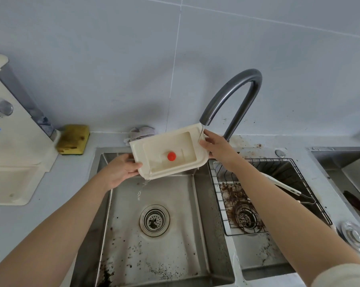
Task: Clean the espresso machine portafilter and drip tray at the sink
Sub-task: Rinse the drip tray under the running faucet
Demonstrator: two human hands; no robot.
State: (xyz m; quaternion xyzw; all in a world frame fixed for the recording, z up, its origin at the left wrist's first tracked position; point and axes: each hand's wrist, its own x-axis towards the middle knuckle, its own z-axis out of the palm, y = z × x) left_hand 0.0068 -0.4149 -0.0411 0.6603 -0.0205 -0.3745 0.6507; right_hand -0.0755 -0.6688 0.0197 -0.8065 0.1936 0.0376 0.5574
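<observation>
Drip tray (175,143) over coffee-flecked steel sink (175,204)

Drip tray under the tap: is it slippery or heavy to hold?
Probably slippery: the drip tray is wet, smooth-looking plastic, with water running off its lower corner. Likely light and stiff: the left hand and right hand grip only its ends, without sag.

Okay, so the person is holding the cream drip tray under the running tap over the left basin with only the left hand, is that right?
Not quite: both hands hold it. The head view shows the left hand gripping the near left corner of the drip tray and the right hand gripping its far right edge, under the running tap over the left basin.
</observation>
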